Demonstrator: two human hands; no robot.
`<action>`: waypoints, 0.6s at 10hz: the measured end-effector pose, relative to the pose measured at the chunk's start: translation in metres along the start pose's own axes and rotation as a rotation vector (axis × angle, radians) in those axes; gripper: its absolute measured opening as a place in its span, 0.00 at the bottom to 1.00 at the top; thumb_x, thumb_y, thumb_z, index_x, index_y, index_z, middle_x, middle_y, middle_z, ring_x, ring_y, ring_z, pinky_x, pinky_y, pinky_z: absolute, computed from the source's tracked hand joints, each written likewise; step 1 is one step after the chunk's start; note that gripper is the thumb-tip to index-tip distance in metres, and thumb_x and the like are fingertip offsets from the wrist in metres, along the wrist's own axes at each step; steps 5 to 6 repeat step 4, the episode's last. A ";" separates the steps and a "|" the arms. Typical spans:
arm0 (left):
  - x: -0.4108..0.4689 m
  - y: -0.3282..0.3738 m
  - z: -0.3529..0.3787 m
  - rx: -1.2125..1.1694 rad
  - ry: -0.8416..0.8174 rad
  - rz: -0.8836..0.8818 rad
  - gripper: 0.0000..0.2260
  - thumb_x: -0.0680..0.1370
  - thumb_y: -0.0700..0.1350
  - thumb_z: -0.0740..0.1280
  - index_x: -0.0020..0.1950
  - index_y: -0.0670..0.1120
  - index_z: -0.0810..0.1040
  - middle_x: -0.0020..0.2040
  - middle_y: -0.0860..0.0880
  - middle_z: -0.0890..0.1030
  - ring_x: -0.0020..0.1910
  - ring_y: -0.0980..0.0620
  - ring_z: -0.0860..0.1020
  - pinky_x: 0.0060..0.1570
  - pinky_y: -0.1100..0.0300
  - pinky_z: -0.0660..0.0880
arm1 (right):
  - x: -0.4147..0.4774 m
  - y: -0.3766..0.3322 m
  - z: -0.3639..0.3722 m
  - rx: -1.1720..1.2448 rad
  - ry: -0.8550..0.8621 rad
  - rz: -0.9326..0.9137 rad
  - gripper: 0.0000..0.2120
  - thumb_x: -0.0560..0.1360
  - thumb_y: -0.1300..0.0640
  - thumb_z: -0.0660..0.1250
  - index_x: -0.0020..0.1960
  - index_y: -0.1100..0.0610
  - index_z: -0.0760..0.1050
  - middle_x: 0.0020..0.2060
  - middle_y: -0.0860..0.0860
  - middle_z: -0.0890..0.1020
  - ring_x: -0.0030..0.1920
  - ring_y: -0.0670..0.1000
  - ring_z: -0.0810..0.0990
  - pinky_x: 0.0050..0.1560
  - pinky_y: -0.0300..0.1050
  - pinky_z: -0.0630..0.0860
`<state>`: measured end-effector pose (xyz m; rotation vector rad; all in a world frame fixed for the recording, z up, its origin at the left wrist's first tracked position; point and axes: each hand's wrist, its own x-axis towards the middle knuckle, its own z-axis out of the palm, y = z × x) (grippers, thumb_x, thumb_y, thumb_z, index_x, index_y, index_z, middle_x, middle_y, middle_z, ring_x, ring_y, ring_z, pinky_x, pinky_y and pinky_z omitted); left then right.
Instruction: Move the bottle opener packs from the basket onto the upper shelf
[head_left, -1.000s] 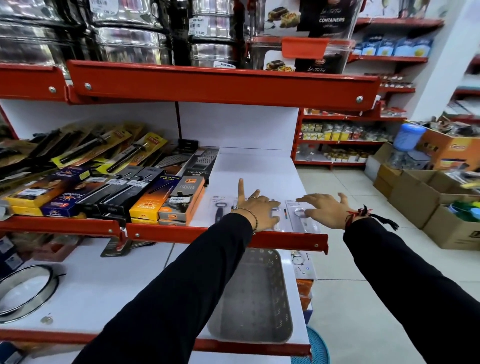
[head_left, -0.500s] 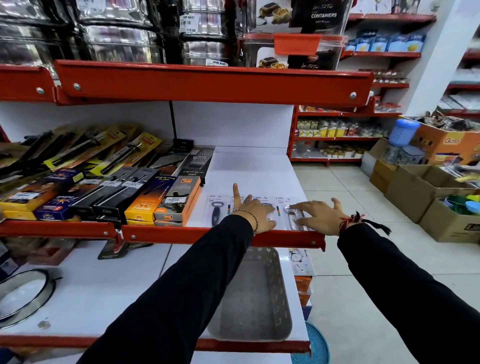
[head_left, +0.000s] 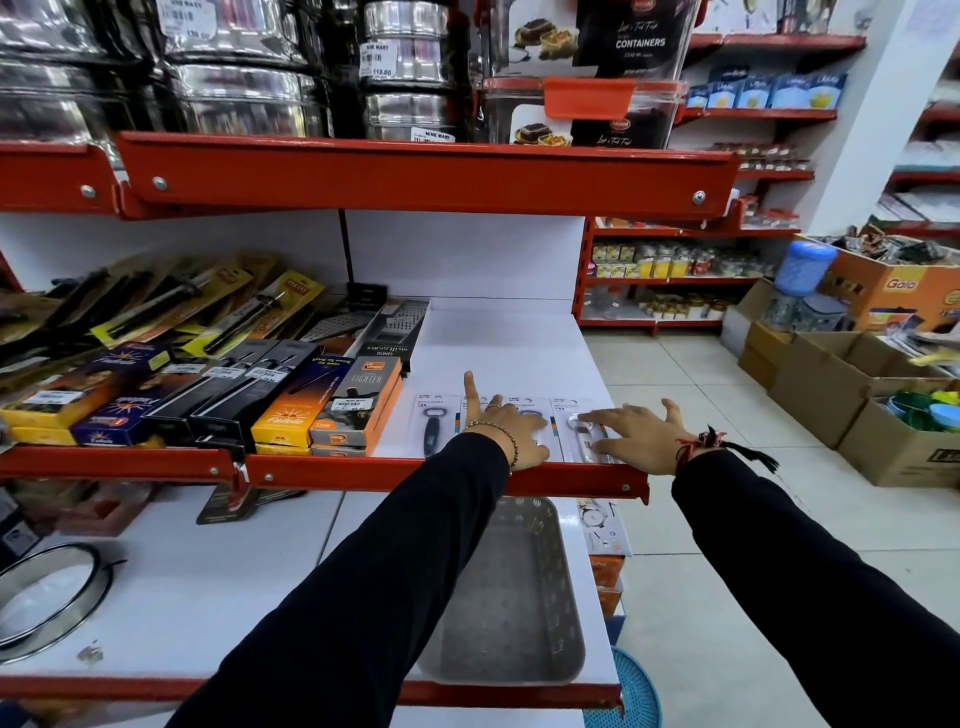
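Head view: both flat, released hands (head_left: 511, 434) (head_left: 636, 431) partly hiding bottle opener packs (head_left: 431, 426).

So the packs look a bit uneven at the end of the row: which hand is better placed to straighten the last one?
The right hand. It lies flat on the end bottle opener pack, while the left hand rests on packs further in.

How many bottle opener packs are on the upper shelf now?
4 in a row: leftmost pack, two under the left hand, one under the right hand. Stacked packs may be hidden.
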<state>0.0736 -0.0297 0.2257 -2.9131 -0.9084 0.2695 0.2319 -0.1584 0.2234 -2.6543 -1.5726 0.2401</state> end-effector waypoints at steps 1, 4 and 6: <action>0.001 0.001 0.000 -0.016 -0.006 -0.007 0.25 0.79 0.61 0.52 0.77 0.63 0.62 0.78 0.47 0.66 0.81 0.42 0.52 0.62 0.28 0.22 | 0.001 -0.001 0.001 0.006 0.015 -0.013 0.24 0.78 0.43 0.58 0.74 0.36 0.62 0.76 0.43 0.67 0.78 0.51 0.60 0.74 0.69 0.38; -0.017 0.002 0.001 -0.086 0.154 0.007 0.27 0.81 0.63 0.48 0.80 0.61 0.53 0.80 0.47 0.62 0.81 0.42 0.54 0.68 0.31 0.26 | -0.018 -0.005 -0.001 0.011 0.264 -0.078 0.27 0.78 0.40 0.57 0.75 0.44 0.62 0.76 0.46 0.67 0.76 0.51 0.65 0.75 0.63 0.50; -0.017 0.002 0.001 -0.086 0.154 0.007 0.27 0.81 0.63 0.48 0.80 0.61 0.53 0.80 0.47 0.62 0.81 0.42 0.54 0.68 0.31 0.26 | -0.018 -0.005 -0.001 0.011 0.264 -0.078 0.27 0.78 0.40 0.57 0.75 0.44 0.62 0.76 0.46 0.67 0.76 0.51 0.65 0.75 0.63 0.50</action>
